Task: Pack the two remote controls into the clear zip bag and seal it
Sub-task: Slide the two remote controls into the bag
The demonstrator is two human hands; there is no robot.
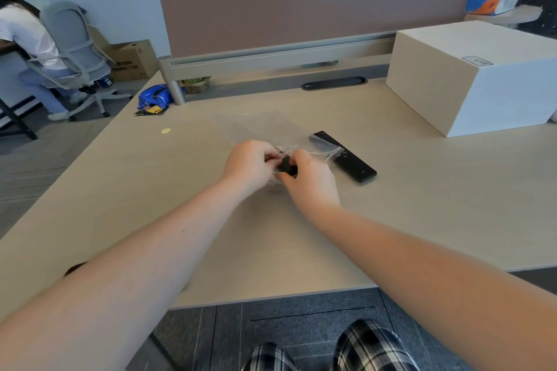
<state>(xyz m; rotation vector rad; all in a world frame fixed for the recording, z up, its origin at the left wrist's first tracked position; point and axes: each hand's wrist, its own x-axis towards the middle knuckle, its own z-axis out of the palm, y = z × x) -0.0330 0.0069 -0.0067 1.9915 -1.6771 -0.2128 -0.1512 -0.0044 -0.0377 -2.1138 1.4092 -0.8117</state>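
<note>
- While both our hands are meeting over the middle of the desk (211, 220), we are holding one black remote control (287, 168) at the near edge of the clear zip bag (265, 129); only its near end is showing between our hands, and we cannot tell how much of it is inside the bag.
- Our right hand (310, 178) is wrapping its fingers around that remote's near end, gripping it.
- Our left hand (250, 163) is pinching the crumpled plastic at the bag's edge, fingers closed on it, just beside the remote.
- Beyond our hands the bag is lying flat on the desk, nearly see-through against the pale wood.
- To the right, the second remote control (346, 158) is lying flat on the desk, angled, with a corner of the bag's plastic draping over its far half.
- Further right, a large pale box (470, 75) is sitting on the desk, well apart from the remotes.
- At the desk's far left corner, a blue snack packet (153, 98) is resting near the divider panel (301, 6).
- Off to the left, a person is sitting in a grey office chair (75, 48).
</note>
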